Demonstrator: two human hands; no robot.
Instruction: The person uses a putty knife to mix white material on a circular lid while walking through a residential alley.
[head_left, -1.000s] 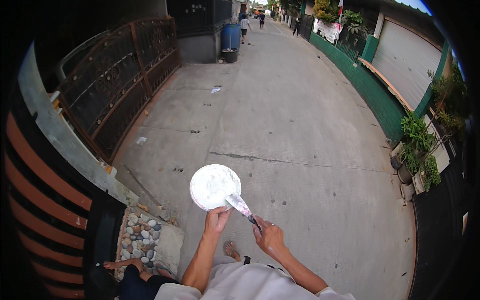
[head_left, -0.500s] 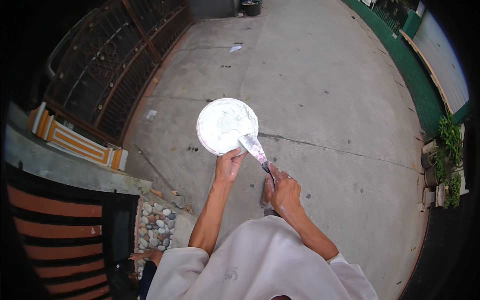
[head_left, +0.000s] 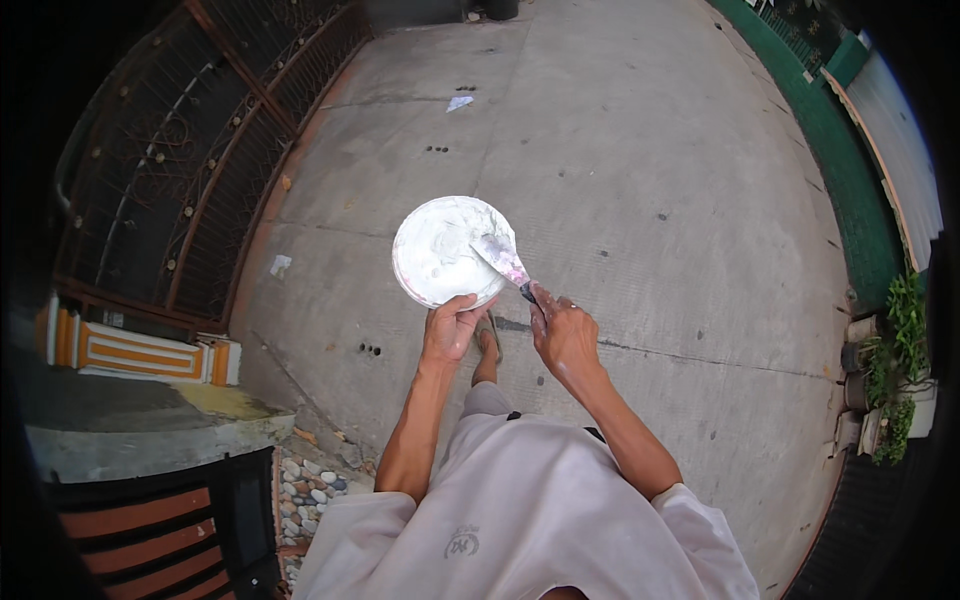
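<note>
A round white tub (head_left: 402,276) of thick white paste is held out in front of me. My left hand (head_left: 451,326) grips its near rim, thumb on top and fingers beneath. In my right hand (head_left: 566,337) is a putty knife (head_left: 508,263), its handle wrapped by the fingers. The blade is smeared with white and pinkish stains, and its tip rests in the paste at the right side of the tub. White smudges show on my right fingers. The paste surface (head_left: 440,245) is uneven, with ridges and a hollow.
A brown metal gate (head_left: 190,190) and an orange-and-white pillar base (head_left: 150,355) stand left. Pebbles (head_left: 305,490) lie near a black-and-brown slatted gate (head_left: 150,520). At right are a green wall (head_left: 850,220) and potted plants (head_left: 890,400). Concrete paving (head_left: 640,150) runs ahead.
The knife has moved up and left, its tip further into the paste. My left foot now shows stepped forward below the tub, and the surroundings have slid back.
</note>
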